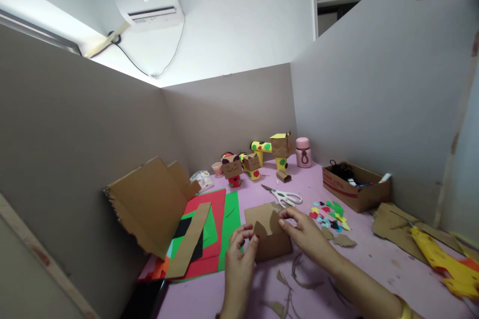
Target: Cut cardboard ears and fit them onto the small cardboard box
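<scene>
A small brown cardboard box (275, 250) sits on the purple tabletop in front of me. My left hand (239, 254) is closed in a pinch on a pointed, ear-shaped cardboard piece (260, 230) at the box's left edge. A second ear-shaped cardboard piece (274, 218) is pinched by my right hand (305, 232) at the right side. Both pieces stand side by side against the box; whether they are attached cannot be made out. White-handled scissors (286, 197) lie just beyond the box. Thin cardboard offcuts (299, 276) are scattered nearer to me.
Coloured sheets (228, 229) and a large cardboard piece (149, 199) lie left. Cardboard-headed animal figures (232, 168) and a pink bottle (303, 153) stand at the back. On the right are paper cutouts (329, 214), an open box (355, 192) and a yellow glue gun (434, 254).
</scene>
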{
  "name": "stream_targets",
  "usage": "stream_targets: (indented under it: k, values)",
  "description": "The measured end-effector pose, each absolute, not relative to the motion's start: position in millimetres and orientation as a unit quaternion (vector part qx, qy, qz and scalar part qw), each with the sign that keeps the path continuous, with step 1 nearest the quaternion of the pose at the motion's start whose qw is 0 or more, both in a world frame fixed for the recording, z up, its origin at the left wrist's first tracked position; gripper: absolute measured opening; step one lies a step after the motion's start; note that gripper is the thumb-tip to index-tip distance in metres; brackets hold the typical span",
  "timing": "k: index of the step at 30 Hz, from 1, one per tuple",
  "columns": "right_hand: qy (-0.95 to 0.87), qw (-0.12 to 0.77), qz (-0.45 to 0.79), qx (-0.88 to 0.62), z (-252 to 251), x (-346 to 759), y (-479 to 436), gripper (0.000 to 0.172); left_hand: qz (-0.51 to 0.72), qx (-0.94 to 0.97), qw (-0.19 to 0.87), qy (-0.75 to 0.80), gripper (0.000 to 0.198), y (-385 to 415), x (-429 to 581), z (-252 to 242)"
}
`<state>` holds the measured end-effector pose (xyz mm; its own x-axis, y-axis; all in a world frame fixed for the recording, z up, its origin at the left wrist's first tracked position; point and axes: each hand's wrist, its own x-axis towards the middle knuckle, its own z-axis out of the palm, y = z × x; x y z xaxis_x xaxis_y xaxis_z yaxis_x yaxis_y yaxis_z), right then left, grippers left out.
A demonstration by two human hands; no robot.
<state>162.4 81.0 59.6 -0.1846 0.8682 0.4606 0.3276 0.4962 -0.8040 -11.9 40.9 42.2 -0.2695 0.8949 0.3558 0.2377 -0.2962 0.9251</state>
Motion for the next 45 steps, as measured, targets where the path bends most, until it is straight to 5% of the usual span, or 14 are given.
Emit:
stream_targets:
  k: [45]
  values:
    - [-0.794,0.405,0.243,-0.382,63.8,177.5,87.1,0.009,0.542,0.613,0.231,0.526,0.017,41.7,-22.0,48.7]
